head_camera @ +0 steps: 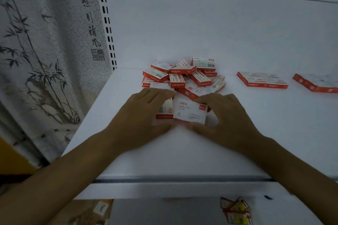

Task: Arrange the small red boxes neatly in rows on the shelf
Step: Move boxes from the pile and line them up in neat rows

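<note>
A loose heap of several small red-and-white boxes [184, 76] lies near the back of the white shelf [182, 151]. In front of the heap, my left hand [140, 115] grips one red box [165, 110] and my right hand [225, 113] grips another red box [190, 111]. The two boxes lie side by side, touching, white faces up. Farther right, a neat flat row of boxes [262, 79] lies on the shelf, and a second flat group [316, 83] runs off the right edge.
The white back panel [201, 29] rises behind the heap. A slotted upright [108, 23] marks the shelf's left end, beside a bamboo-print hanging [45, 51]. Below the shelf's front lip lie small packets [236, 210] on a lower level.
</note>
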The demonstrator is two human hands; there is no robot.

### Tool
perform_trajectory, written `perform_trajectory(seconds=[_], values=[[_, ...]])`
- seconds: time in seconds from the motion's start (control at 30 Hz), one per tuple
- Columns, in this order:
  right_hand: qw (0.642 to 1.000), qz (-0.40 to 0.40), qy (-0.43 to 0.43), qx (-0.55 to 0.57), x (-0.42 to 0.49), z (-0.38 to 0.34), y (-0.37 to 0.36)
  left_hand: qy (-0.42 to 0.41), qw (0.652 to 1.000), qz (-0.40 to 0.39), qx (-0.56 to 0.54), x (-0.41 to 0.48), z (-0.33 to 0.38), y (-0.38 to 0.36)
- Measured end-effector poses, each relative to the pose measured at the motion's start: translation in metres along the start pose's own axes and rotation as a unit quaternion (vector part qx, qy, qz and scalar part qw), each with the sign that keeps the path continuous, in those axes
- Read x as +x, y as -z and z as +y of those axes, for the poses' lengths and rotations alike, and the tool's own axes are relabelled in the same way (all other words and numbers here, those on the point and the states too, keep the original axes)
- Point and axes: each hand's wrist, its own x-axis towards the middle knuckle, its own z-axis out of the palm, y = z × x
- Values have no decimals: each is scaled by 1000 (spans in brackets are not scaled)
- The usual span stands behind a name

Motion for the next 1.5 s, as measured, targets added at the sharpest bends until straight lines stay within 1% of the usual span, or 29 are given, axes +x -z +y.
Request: perform_trajectory(seconds=[0.07, 0.13, 0.3, 0.5, 0.57, 0.67, 0.7, 0.87, 1.0, 1.1, 1.23, 1.3, 1.4, 1.5], values=[[999, 26, 39, -1, 0, -2, -1, -20, 1000, 5, 1, 1, 3, 0], [997, 35, 63, -9, -1, -4, -1, -35, 999, 12, 11, 1, 6, 0], [996, 36, 81, -15, 1, -6, 2, -39, 999, 28, 22, 2, 6, 3], [991, 25, 107, -71, 3, 6, 30, -29, 999, -4, 26, 16, 21, 11], [991, 23, 99, -83, 0, 19, 44, -22, 999, -12, 26, 27, 36, 9], [994, 14, 64, -90, -12, 46, 64, 8, 999, -31, 1, 46, 68, -4], [995, 11, 51, -90, -19, 57, 71, 7, 999, -35, -1, 54, 78, -11], [994, -5, 3, -109, -62, 122, 104, -34, 996, -81, -21, 102, 138, -55], [993, -24, -54, -97, -107, 181, 136, -55, 990, -118, -55, 144, 199, -98], [991, -38, -98, -84, -140, 223, 158, -81, 987, -133, -49, 169, 238, -129], [990, -59, -101, -75, -172, 270, 184, -96, 986, -133, -39, 197, 279, -159], [988, -92, -102, -70, -177, 288, 195, -104, 985, -131, -31, 210, 294, -168], [978, -150, -113, -94, -181, 313, 202, -108, 986, -128, -5, 230, 307, -181], [985, -126, -94, -76, -185, 325, 205, -84, 987, -140, 1, 247, 314, -194]])
